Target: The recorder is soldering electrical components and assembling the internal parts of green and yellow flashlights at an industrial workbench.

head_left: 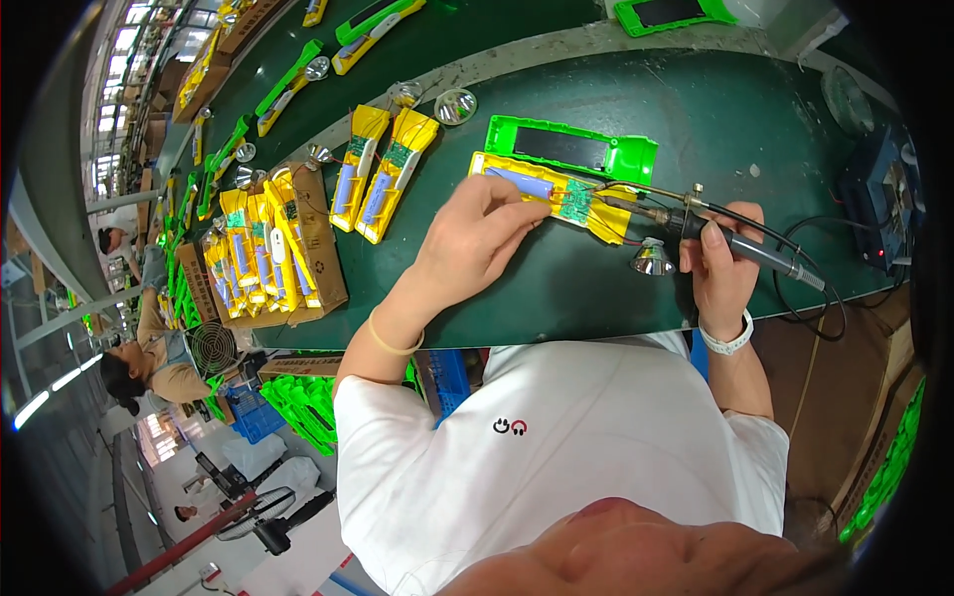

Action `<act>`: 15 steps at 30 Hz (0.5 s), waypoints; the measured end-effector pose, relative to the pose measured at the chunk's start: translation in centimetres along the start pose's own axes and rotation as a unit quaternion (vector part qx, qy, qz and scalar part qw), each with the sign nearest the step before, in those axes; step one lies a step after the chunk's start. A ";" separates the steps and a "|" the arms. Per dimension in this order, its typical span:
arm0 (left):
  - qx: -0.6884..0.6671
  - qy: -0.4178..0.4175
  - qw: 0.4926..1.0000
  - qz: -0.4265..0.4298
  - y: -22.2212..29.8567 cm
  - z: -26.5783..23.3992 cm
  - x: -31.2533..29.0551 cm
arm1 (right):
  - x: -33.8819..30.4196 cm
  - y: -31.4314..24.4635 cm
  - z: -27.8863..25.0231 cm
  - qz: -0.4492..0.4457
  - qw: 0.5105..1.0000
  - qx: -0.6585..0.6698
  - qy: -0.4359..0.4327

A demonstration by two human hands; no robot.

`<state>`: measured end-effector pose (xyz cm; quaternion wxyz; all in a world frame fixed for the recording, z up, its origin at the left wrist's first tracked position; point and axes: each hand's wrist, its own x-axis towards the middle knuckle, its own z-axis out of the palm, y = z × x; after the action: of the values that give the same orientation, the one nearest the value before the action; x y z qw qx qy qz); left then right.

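A yellow flashlight housing half (pixel 608 221) lies on the green bench in front of me, holding a purple cylindrical battery (pixel 524 183) and a green circuit board (pixel 575 202). My left hand (pixel 475 236) is closed in a pinch over the battery, close to the board; what sits between its fingertips is too small to make out. In my right hand (pixel 723 276) is a soldering iron (pixel 747 248) with a thin metal guide tube, its tip pointing left at the board. A silver reflector cup (pixel 652 258) lies beside the housing's right end. Behind it rests a bright green cover (pixel 566 144).
Two more yellow housings (pixel 393 174) and a reflector (pixel 455 106) lie to the left. A cardboard box (pixel 326 260) there holds several housings. At right stands a blue soldering station (pixel 874 204) with looping cables. A co-worker (pixel 159 353) sits at the far left.
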<state>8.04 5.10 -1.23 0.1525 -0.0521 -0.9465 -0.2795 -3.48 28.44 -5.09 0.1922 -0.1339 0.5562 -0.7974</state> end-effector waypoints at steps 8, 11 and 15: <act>0.062 0.035 0.982 0.174 -2.3 2.0 1.2 | -0.5 0.1 -0.2 -0.003 1.000 -0.009 -0.005; 0.090 0.025 0.975 0.200 -2.0 1.8 1.7 | -0.5 0.4 -0.4 -0.002 1.000 -0.013 -0.019; 0.125 0.003 0.973 0.192 -1.5 1.5 1.8 | -0.4 0.7 -0.5 0.003 1.000 -0.004 -0.025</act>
<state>5.68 4.65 -2.62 0.2114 -0.2128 -0.9458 -0.1247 -3.25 28.84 -5.88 0.2080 -0.1524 0.5547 -0.7911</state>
